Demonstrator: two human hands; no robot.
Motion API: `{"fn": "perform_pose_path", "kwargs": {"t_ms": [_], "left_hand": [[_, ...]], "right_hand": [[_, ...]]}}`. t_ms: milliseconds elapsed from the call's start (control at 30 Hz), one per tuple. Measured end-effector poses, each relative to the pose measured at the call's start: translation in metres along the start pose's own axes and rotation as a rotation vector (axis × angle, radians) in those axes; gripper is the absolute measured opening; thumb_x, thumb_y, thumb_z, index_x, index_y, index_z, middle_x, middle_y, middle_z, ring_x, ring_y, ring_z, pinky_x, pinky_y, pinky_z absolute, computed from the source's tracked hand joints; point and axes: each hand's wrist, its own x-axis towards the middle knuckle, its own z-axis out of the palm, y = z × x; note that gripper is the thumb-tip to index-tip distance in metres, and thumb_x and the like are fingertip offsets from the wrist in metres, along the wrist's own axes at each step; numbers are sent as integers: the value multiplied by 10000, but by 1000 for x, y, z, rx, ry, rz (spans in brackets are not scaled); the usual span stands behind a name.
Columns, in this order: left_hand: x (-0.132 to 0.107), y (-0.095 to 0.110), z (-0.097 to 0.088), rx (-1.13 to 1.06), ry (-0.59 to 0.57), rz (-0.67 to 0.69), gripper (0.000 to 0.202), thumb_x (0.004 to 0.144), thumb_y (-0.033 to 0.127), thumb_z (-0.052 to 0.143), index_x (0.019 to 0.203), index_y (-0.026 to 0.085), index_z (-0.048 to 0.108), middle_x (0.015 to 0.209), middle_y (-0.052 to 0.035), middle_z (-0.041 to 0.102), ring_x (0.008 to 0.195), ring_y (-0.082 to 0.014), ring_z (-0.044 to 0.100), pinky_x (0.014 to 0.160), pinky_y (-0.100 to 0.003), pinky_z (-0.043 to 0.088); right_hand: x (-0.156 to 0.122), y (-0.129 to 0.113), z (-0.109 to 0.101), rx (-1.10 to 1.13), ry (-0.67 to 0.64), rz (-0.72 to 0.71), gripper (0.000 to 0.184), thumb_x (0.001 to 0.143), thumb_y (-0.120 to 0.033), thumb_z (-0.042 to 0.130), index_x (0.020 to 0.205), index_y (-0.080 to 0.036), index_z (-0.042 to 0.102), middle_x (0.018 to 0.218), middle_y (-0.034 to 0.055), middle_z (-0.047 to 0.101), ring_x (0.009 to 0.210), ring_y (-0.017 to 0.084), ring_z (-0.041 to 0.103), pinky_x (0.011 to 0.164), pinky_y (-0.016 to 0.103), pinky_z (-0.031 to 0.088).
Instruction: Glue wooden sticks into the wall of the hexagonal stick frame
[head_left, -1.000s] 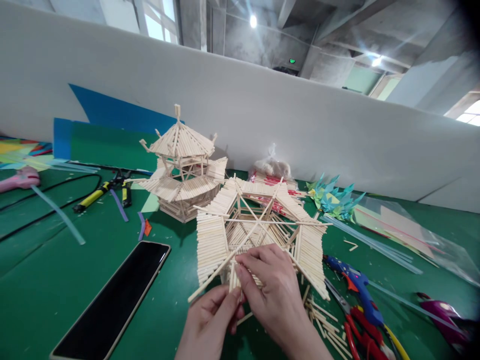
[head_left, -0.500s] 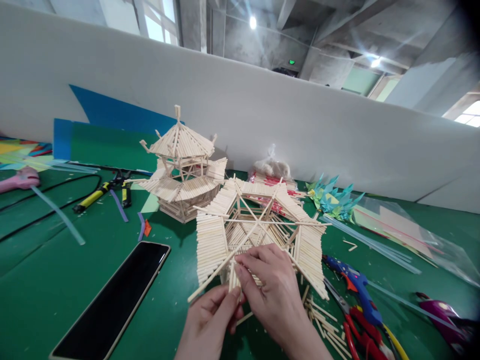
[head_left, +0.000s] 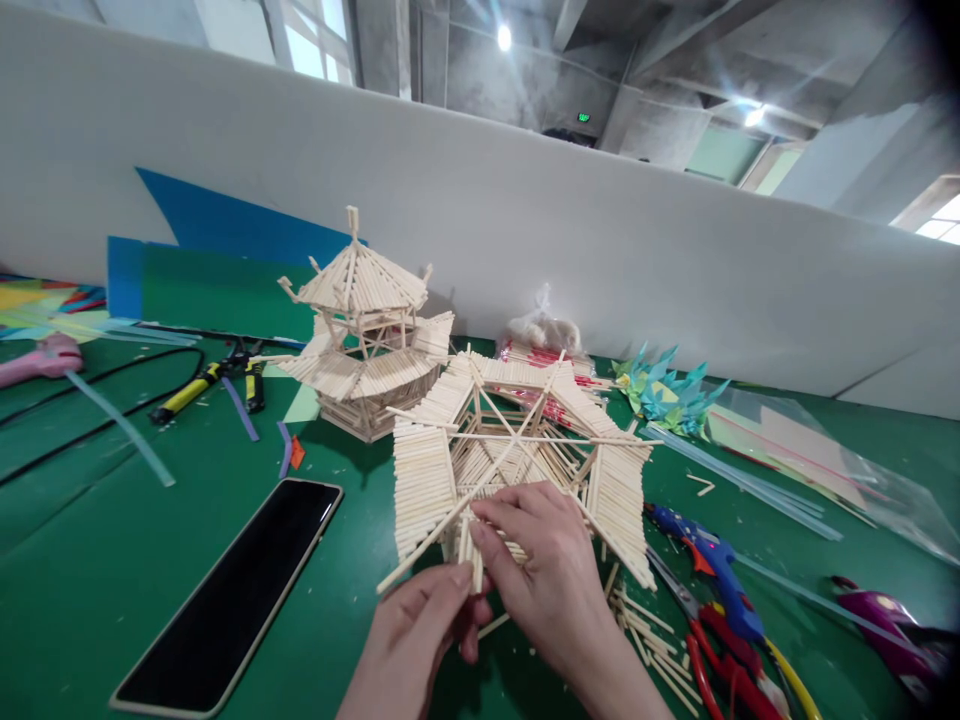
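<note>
In front of me stands an open wooden-stick pavilion model (head_left: 424, 470), with slatted roof panels around a star of crossing sticks. At its near side, a few short wooden sticks (head_left: 466, 545) lie side by side in the front roof gap. My left hand (head_left: 420, 625) pinches their lower ends from below left. My right hand (head_left: 544, 550) presses its thumb and fingertips on their upper part, its fingers covering some of the model's front. A finished-looking stick pavilion (head_left: 364, 340) with a pointed roof stands behind on the left.
A phone (head_left: 232, 590) lies at left. At right are loose sticks (head_left: 660, 650), red-handled pliers (head_left: 724, 650), a blue glue gun (head_left: 712, 565) and a purple tool (head_left: 885, 625). Yellow-black pliers (head_left: 187, 395) and a pink glue gun (head_left: 45, 360) lie far left; bagged sticks (head_left: 544, 355) sit behind.
My left thumb has shifted slightly up and left along the sticks, showing more of their lower ends. My right hand stays nearly in place. The view has shifted a little.
</note>
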Motion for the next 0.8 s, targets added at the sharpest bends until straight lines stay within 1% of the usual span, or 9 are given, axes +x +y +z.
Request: {"fn": "perform_pose_path", "kwargs": {"t_ms": [100,300,433,667,800], "left_hand": [[0,1,0,-42,-33,-7,268,719,348,551,523,171,596,513,-7,559,539,-155,466,591,-286,393],[1,3,4,74,16,13,232,706,299,584,515,167,582,504,22,516,500,-117,405,508,-242,336],[1,3,6,79,11,22,241,719,295,570,514,167,577,513,17,521,516,-122,411,522,-246,339],[1,0,3,64,16,21,243,727,285,566,516,167,579,491,29,511,495,-112,393,508,-238,324],[1,3,2,22,-7,2,230,710,281,582,519,155,602,499,13,544,491,-114,419,512,-241,341]], "right_hand": [[0,0,0,1,1,4,165,808,-231,519,901,-238,654,826,11,644,788,185,502,719,338,346],[1,-1,-2,-2,2,-2,171,808,-223,512,892,-233,660,817,16,649,772,185,510,711,336,352],[2,-2,-2,-11,7,0,174,811,-220,506,880,-233,665,805,22,646,770,187,513,703,336,353],[2,-4,-2,-6,-17,10,185,830,-229,479,880,-236,657,812,23,634,784,190,502,709,344,346],[1,-4,-2,3,-26,18,196,832,-204,470,895,-240,652,814,21,631,793,191,500,714,347,346]]}}
